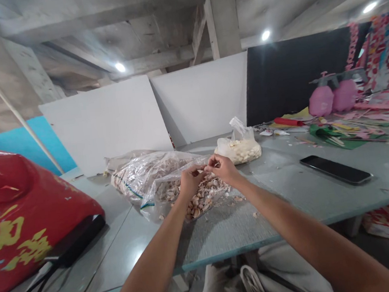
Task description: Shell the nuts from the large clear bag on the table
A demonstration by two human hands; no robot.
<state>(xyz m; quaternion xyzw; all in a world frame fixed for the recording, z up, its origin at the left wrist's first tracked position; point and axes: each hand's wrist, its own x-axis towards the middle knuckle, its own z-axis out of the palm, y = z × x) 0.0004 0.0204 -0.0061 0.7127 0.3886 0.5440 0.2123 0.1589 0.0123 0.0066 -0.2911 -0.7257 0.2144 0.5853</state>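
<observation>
My left hand [192, 182] and my right hand [223, 169] meet at the fingertips, both closed in a pinch. Whatever lies between the fingers is too small to make out. Just below them, a heap of small brown and pinkish pieces mixed with flaky husks [201, 201] spills from the mouth of a clear plastic bag [155, 169]. Behind my right hand stands a smaller clear bag [239, 148] holding pale, cream-coloured pieces.
A black phone [336, 169] lies on the grey table [279, 211] to the right. Beyond it are paper scraps [357, 129] and pink spray bottles [321, 101]. At left sit a red bag [22, 208] and a black device [73, 239] with a cable. White boards [206, 97] lean behind.
</observation>
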